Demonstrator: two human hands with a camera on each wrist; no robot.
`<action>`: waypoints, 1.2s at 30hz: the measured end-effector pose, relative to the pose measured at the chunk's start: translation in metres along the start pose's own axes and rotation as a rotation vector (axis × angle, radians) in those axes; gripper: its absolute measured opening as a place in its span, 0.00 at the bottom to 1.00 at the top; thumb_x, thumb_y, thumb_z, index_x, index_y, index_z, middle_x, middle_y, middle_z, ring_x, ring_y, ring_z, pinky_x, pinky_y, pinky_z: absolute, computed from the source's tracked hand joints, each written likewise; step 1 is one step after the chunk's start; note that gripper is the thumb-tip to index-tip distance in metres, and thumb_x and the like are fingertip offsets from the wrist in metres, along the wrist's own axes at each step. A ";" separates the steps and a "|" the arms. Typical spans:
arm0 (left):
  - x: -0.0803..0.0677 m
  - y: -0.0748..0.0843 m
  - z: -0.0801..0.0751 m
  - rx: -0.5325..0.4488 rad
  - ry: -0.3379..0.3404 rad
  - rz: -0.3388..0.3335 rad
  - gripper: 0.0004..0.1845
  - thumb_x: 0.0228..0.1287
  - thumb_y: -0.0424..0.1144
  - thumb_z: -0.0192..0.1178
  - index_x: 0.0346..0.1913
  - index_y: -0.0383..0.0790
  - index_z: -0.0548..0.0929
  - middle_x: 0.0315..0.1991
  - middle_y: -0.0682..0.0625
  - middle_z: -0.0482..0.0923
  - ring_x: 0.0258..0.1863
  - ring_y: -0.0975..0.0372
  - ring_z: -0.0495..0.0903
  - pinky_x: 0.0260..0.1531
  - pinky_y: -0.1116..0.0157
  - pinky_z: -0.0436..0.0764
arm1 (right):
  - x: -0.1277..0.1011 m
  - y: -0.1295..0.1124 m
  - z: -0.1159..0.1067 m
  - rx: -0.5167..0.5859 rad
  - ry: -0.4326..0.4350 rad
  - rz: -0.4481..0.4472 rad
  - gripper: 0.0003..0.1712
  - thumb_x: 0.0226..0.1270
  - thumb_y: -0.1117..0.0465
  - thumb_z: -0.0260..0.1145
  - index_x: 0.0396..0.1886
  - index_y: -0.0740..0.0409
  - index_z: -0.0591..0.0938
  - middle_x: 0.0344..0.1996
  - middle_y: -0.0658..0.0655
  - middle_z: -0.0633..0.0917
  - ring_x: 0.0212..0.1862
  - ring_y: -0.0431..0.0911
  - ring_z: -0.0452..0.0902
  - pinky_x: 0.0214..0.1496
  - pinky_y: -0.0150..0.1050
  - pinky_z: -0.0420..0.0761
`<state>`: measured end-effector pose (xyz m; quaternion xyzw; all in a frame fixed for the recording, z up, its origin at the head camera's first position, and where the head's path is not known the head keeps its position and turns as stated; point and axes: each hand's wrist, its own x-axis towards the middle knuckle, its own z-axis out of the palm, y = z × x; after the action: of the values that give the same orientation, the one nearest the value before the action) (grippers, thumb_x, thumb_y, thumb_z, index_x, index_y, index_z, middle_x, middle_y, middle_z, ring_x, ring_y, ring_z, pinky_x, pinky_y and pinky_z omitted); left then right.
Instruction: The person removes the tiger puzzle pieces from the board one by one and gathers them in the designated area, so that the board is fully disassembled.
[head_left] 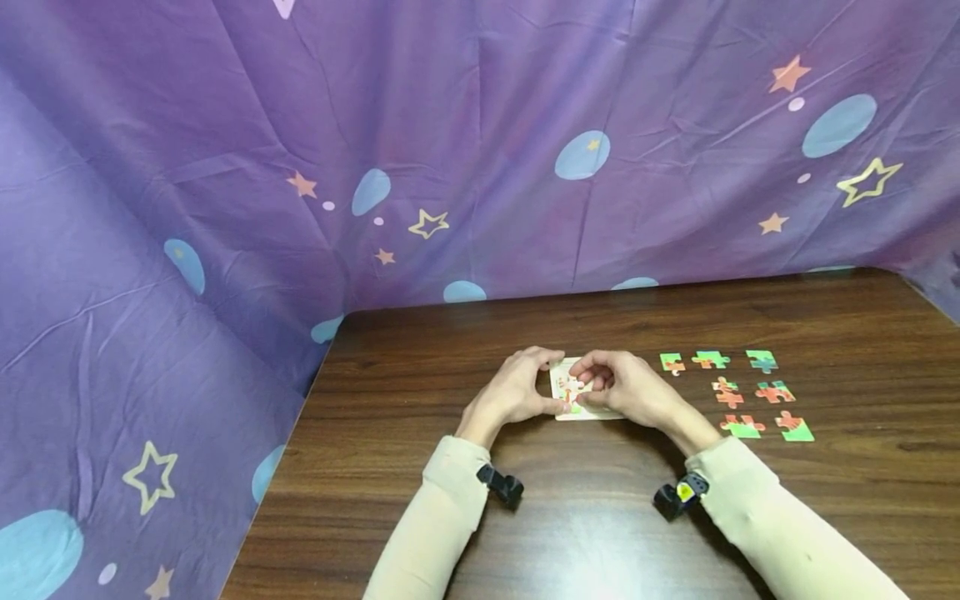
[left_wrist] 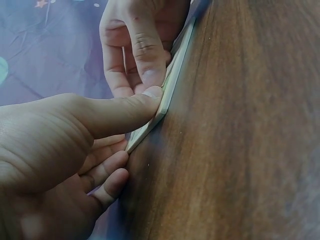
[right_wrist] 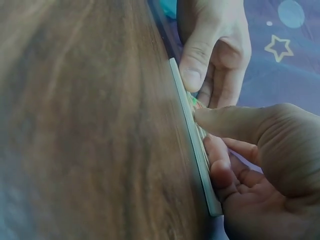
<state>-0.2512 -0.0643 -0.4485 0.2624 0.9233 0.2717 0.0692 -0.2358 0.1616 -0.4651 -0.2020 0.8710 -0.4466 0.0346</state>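
A thin pale puzzle board point(head_left: 592, 414) lies flat on the table between both hands, with a few coloured pieces in its left part. My left hand point(head_left: 517, 387) holds the board's left side, its thumb at the near corner and its fingers at the far one. Over the middle of the board, my right hand point(head_left: 630, 387) pinches a puzzle piece point(head_left: 577, 386) between thumb and fingers; the hand partly hides it. The left wrist view shows the left thumb point(left_wrist: 132, 107) on the board's rim. In the right wrist view, the right thumb point(right_wrist: 225, 120) presses low over the board.
Several loose jigsaw pieces, green, red and blue, lie right of the board, among them a corner piece point(head_left: 797, 427) and a far one point(head_left: 762, 360). The brown wooden table point(head_left: 420, 358) meets a purple patterned cloth point(head_left: 487, 167) behind and at the left.
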 end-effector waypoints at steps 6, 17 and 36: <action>-0.001 0.001 -0.001 0.007 -0.006 0.016 0.45 0.54 0.49 0.81 0.75 0.47 0.73 0.66 0.50 0.77 0.66 0.57 0.73 0.70 0.60 0.71 | -0.001 -0.004 0.003 -0.040 0.052 0.016 0.14 0.59 0.67 0.78 0.44 0.57 0.87 0.33 0.51 0.86 0.35 0.44 0.80 0.36 0.32 0.81; -0.002 0.002 -0.002 0.033 -0.012 0.047 0.46 0.55 0.50 0.80 0.75 0.44 0.72 0.70 0.50 0.75 0.70 0.57 0.71 0.74 0.62 0.67 | 0.000 -0.005 0.003 -0.062 0.065 0.022 0.13 0.59 0.65 0.78 0.43 0.56 0.87 0.32 0.50 0.87 0.34 0.44 0.80 0.35 0.32 0.80; -0.003 0.003 -0.004 0.061 -0.052 0.023 0.54 0.48 0.57 0.83 0.78 0.46 0.69 0.75 0.52 0.68 0.75 0.57 0.65 0.77 0.63 0.62 | -0.001 0.000 0.003 -0.008 0.050 0.016 0.13 0.60 0.66 0.78 0.44 0.58 0.86 0.33 0.53 0.86 0.35 0.45 0.80 0.34 0.31 0.80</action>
<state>-0.2481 -0.0653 -0.4438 0.2819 0.9260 0.2372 0.0819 -0.2345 0.1596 -0.4666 -0.1840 0.8750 -0.4476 0.0157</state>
